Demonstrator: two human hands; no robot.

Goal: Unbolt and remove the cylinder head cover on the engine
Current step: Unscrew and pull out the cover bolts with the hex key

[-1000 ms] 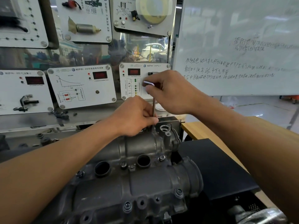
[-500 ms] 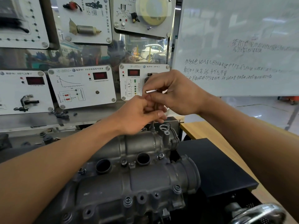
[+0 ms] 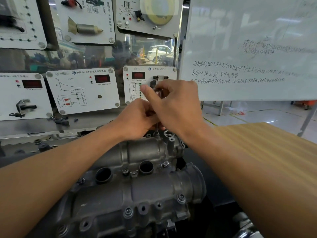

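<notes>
Keeping the thin key [image 3: 157, 128], apparently a hex key, upright and fully seated in the bolt [image 3: 156, 134] just below the left hand [image 3: 137, 119], which curls round its shaft, lets the right hand [image 3: 175, 103], pinching its top, turn it without slipping on the cylinder head cover [image 3: 142, 152] beneath.

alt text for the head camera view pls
Two bare hands work a thin metal key standing upright at the far end of a grey cylinder head cover: the left hand grips its shaft, the right hand pinches its top. Sensor training panels and a whiteboard stand behind.
</notes>
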